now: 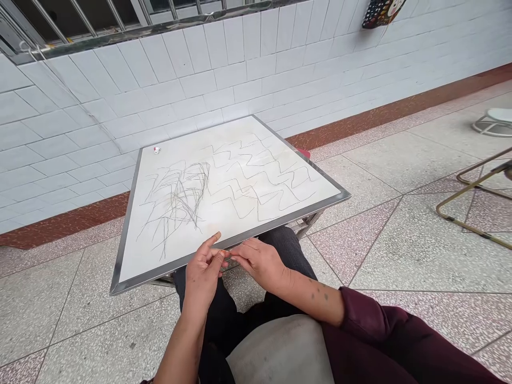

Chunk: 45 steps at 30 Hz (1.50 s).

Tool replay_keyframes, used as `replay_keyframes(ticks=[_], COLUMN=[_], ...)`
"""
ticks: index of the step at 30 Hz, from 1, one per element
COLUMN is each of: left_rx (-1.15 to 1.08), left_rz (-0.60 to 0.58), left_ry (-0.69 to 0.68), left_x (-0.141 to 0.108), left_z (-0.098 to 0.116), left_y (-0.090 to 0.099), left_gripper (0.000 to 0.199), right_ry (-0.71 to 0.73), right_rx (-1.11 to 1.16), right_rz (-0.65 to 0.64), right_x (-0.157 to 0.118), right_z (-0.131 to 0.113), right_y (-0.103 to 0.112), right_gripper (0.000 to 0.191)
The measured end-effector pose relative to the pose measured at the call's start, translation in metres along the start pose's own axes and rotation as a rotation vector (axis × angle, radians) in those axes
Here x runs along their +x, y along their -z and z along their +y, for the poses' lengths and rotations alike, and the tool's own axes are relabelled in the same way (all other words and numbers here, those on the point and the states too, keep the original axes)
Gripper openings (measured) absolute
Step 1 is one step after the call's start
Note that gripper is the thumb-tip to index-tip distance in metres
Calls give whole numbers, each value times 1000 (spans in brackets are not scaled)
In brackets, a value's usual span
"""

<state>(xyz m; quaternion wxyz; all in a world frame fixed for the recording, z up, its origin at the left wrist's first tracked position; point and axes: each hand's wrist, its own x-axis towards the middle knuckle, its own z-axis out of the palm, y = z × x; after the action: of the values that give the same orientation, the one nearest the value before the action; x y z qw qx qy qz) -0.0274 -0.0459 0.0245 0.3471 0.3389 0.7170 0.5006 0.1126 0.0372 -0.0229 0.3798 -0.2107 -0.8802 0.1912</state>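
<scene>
The left-hand grip and right-hand grip meet just in front of the near edge of a white, metal-framed surface, at its 6 o'clock. Both are half-curled, fingertips pinched toward each other; anything held between them is too small to make out, so I cannot tell whether either is grasping something. The left index finger rises just over the frame.

On the surface, pencil scribbles fill the 9 o'clock side, and rows of zigzag lines cover the 3 o'clock side. A tiny white-and-red object sits near the far corner at 10 o'clock. A red edge shows behind the rim at 2 o'clock.

A metal stand shows beneath the rim, and dark-trousered knees lie under the near edge. A grey cloth covers the lap, below a maroon sleeve.

Beyond 12 o'clock rises a white tiled wall with barred windows and a hanging patterned bag. A brown skirting band meets the terrazzo floor. At 3 o'clock stand a tubular brass-coloured frame and a white stool.
</scene>
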Motion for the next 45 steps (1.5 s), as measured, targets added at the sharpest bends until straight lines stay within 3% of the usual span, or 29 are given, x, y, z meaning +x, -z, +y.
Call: replay_keyframes(ticks=[9, 16, 23, 28, 36, 45], left_rx=[-8, -31, -8, -42, 54, 87], left_rz=[44, 10, -25, -55, -47, -59], left_ry=[-20, -38, -39, -69, -81, -100], left_x=[4, -3, -2, 5, 1, 2], left_z=[-3, -1, -2, -6, 0, -1], left_y=[-10, -10, -10, -4, -10, -17], left_gripper=[56, 62, 58, 59, 56, 49], right_ry=[124, -51, -76, -148, -228, -233], right_rx=[-198, -71, -73, 20, 54, 43], right_rz=[34, 27, -21, -41, -44, -22], right_x=[-5, -3, -5, -2, 5, 2], right_z=[-3, -1, -1, 2, 0, -2], right_y=[-8, -1, 0, 3, 8, -1], right_gripper=[20, 13, 17, 2, 6, 13])
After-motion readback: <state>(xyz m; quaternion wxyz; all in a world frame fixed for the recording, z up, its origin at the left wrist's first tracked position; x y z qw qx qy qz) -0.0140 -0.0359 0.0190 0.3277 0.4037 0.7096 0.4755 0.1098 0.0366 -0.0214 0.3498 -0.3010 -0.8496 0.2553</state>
